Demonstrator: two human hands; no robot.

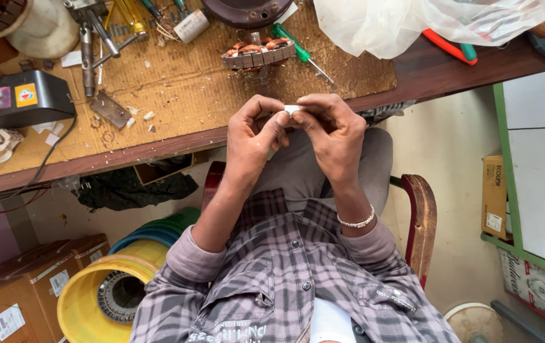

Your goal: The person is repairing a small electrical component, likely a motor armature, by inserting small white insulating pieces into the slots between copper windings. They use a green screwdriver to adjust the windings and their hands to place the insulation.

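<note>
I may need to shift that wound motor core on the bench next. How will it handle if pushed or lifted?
The wound motor core looks like stacked metal with copper coils, so probably heavy for its size and rigid. It lies tilted on the cardboard mat, so a push may rock or roll it. The exposed windings could snag or scratch.

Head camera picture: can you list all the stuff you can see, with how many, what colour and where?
Small piece: one, white, pinched between both hands.
Motor winding: one, copper and grey, on the workbench beyond the hands.
Screwdriver: one, green handle, right of the winding.
Plastic bag: one, whitish, top right of the bench.
Black box: one, bench's left.
Bucket: one, yellow, on the floor, lower left.
Cardboard boxes: brown, floor, far left.
Chair: one, wooden, under the person.
Left hand: grip on the piece.
Right hand: grip on it too.
</note>
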